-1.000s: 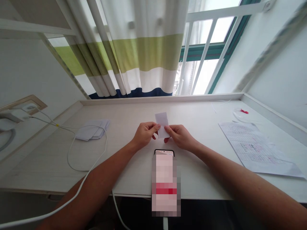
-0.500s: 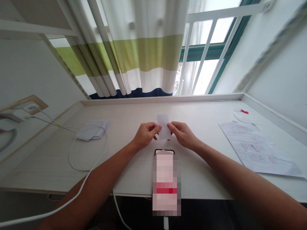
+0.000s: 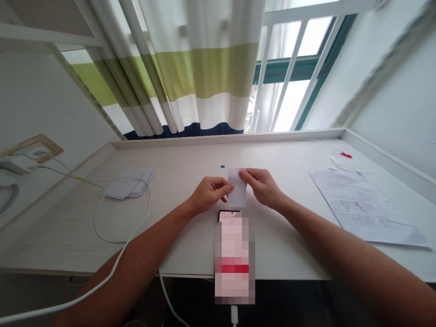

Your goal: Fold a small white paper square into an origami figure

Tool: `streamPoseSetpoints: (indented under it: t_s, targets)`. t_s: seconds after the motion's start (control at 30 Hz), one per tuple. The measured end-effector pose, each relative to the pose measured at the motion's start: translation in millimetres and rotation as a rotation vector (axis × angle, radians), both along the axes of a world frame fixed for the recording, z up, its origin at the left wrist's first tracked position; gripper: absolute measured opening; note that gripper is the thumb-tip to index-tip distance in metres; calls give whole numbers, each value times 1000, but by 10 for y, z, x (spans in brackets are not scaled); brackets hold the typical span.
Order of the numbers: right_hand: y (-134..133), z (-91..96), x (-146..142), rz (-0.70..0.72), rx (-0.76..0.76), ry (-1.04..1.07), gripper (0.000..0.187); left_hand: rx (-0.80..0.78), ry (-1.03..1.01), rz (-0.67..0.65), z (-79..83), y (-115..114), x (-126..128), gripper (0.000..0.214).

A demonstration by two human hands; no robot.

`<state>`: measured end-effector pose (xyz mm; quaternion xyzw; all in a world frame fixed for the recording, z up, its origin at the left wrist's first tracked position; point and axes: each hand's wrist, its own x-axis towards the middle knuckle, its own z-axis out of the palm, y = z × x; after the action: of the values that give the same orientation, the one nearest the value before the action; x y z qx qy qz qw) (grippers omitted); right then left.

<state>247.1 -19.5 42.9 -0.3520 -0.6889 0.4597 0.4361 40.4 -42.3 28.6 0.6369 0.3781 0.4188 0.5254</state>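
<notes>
My left hand (image 3: 208, 194) pinches the small white slip (image 3: 237, 196) by its left edge, my right hand (image 3: 264, 187) by its top corner. I see it between them, long axis pointing away from me, just beyond the phone (image 3: 234, 254) on the desk (image 3: 177, 213).

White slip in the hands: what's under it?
The white slip is pinched by the left hand and right hand above the desk; the phone lies just nearer. The desk patch straight beneath it is hidden.
</notes>
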Motion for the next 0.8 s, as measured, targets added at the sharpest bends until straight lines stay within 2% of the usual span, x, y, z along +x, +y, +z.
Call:
streamPoseSetpoints:
  t_s: [0.1, 0.27, 0.37, 0.5, 0.63, 0.73, 0.8]
  targets:
    - [11, -8, 0, 44, -49, 67, 54, -12, -25, 6, -5, 3, 8, 38]
    - [30, -6, -22, -74, -98, 256, 42, -5, -18, 59, -2, 23, -2, 37]
    - [33, 11, -30, -102, -75, 268, 41, 3, -21, 63, 10, 27, -1, 35]
    - [7, -1, -49, -187, -59, 189, 46, 21, -14, 99, 10, 26, 11, 35]
    - [-46, -22, -64, -339, 8, 63, 50, 41, -13, 208, -22, 48, 7, 38]
    - [-85, -17, -95, -258, 108, -77, 39, 98, -36, 283, -40, 73, -2, 38]
    - [-104, -12, -125, -167, 185, -173, 34, 147, -65, 275, -42, 86, -5, 37]
